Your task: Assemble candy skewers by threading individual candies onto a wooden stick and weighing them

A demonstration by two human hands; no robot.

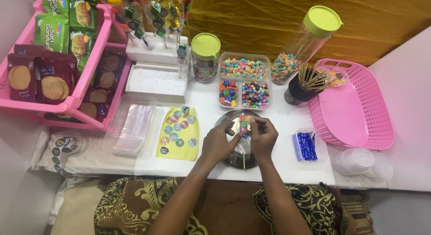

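Note:
My left hand (218, 143) and my right hand (263, 137) meet over a round metal plate (226, 119) near the table's front edge. Between their fingers they hold a candy skewer (243, 127), a wooden stick with coloured sweets in a clear plastic sleeve, its bare end pointing toward me. A blue bit shows at the fingers on the sleeve. Just behind the plate stands a divided clear tray of coloured candies (244, 82).
A yellow sticker sheet (178, 132) and a clear bag tray (132, 125) lie left of the plate. Blue twist ties (307, 146) and a pink basket (354, 105) sit right. A cup of sticks (298, 89), two lidded jars, foam blocks with finished skewers and a pink biscuit rack stand behind.

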